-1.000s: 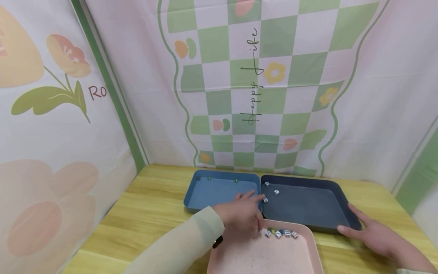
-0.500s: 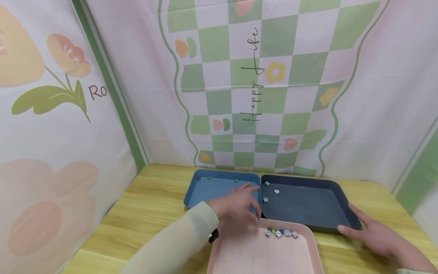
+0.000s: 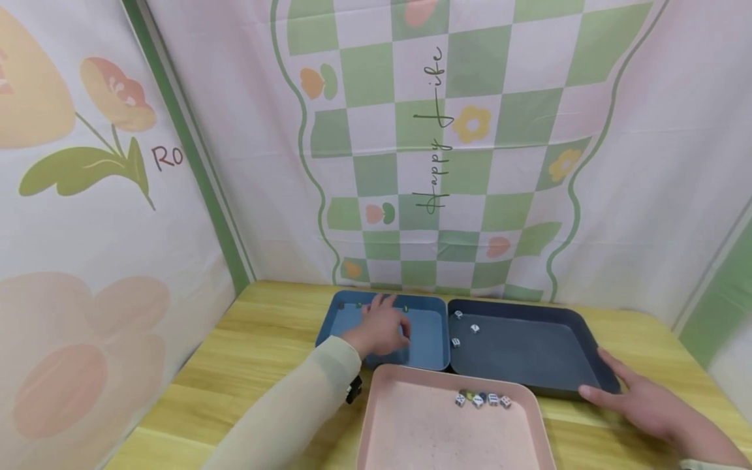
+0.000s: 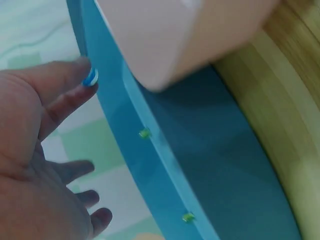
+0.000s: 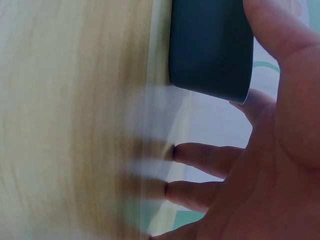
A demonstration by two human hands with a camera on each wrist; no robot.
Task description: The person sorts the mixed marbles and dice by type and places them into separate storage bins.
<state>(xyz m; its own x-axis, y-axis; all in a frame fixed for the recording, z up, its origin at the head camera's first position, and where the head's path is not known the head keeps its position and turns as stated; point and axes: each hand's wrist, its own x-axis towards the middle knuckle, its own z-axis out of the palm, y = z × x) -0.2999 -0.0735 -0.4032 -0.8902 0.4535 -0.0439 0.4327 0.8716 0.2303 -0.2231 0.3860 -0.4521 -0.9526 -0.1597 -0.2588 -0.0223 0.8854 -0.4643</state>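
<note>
Over the blue tray (image 3: 425, 336) is the left hand (image 3: 380, 328); in the left wrist view that hand (image 4: 50, 150) pinches a small blue-and-white bead (image 4: 91, 77) between thumb and index finger, other fingers apart. Green beads (image 4: 188, 217) lie in the blue tray. The right hand (image 3: 646, 403) rests on the near right corner of the dark tray (image 3: 529, 352), thumb and index finger against it; in the right wrist view, the right hand (image 5: 250, 165) has its other fingers spread beside the tray. White dice (image 3: 474, 329) are in the dark tray's left part.
A pink tray (image 3: 435, 431) stands in front of both trays, with several white dice (image 3: 493, 400) and a few coloured pieces near its far edge. The wooden table (image 3: 264, 326) meets a patterned cloth (image 3: 376, 176) behind.
The left hand has moved from the pink tray's far edge left and away over the blue tray. The right hand has stayed at the dark tray's corner.
</note>
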